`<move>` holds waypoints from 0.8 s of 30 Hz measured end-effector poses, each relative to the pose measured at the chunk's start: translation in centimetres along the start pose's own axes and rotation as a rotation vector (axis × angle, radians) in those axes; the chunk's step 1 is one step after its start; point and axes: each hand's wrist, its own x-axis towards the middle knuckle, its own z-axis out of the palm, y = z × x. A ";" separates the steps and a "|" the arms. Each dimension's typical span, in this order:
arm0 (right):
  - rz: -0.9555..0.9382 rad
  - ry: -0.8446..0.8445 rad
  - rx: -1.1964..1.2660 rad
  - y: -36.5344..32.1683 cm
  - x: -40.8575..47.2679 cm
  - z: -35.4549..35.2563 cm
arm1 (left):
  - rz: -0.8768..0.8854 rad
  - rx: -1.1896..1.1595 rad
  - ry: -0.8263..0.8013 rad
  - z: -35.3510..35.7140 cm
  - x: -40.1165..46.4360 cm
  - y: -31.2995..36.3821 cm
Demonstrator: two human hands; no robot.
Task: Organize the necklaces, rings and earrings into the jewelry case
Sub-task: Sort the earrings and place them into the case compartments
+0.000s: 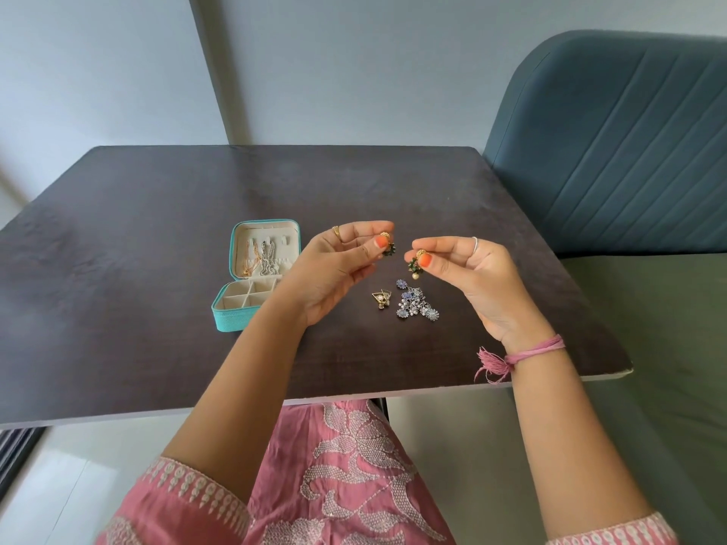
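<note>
Chains, probably the necklaces (pixel 262 258), hang in the jewelry case (pixel 251 285) beside the left hand (pixel 342 265). Each hand pinches a green earring (pixel 389 245); the right hand (pixel 468 269) hovers above loose earrings (pixel 417 302).

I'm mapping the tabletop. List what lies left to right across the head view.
Case → left hand pinching an earring → gold earrings on the table → right hand pinching the matching earring → chair.
</note>
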 end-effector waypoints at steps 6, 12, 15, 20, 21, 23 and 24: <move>0.013 0.021 -0.009 0.5 0.4 0.2 | 0.013 0.129 0.042 0.2 0.3 0.0; 0.078 0.020 0.010 0.9 1.7 -0.4 | 0.006 0.305 0.108 -0.9 1.8 0.8; 0.110 -0.002 -0.011 1.3 3.1 -1.1 | -0.008 0.425 0.099 -1.5 3.0 1.5; 0.160 -0.037 -0.006 3.1 5.9 -1.6 | -0.047 0.586 0.017 -2.2 5.4 1.7; 0.177 -0.042 -0.009 3.5 6.4 -1.5 | -0.059 0.619 -0.006 -2.3 5.8 1.6; 0.210 -0.059 -0.018 4.3 7.0 -1.2 | -0.087 0.687 -0.050 -2.4 6.6 1.4; 0.221 -0.067 -0.026 4.7 7.3 -1.1 | -0.098 0.716 -0.072 -2.4 6.9 1.3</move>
